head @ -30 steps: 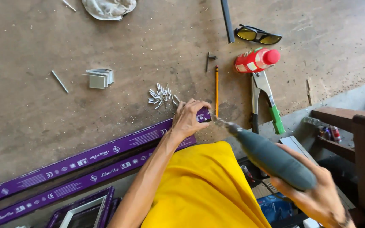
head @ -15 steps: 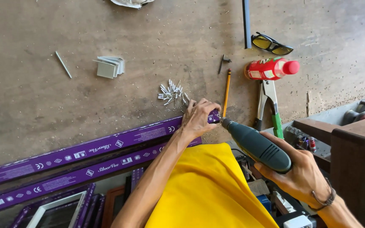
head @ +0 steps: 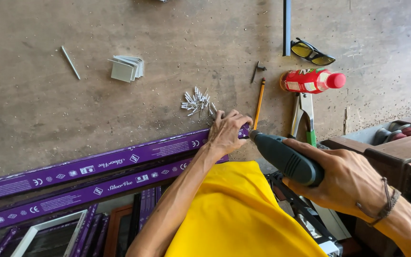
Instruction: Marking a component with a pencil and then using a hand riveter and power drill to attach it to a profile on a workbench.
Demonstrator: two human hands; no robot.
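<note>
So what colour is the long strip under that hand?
Purple, with small white markings, as the head view shows: the long strip lies under the left hand.
</note>
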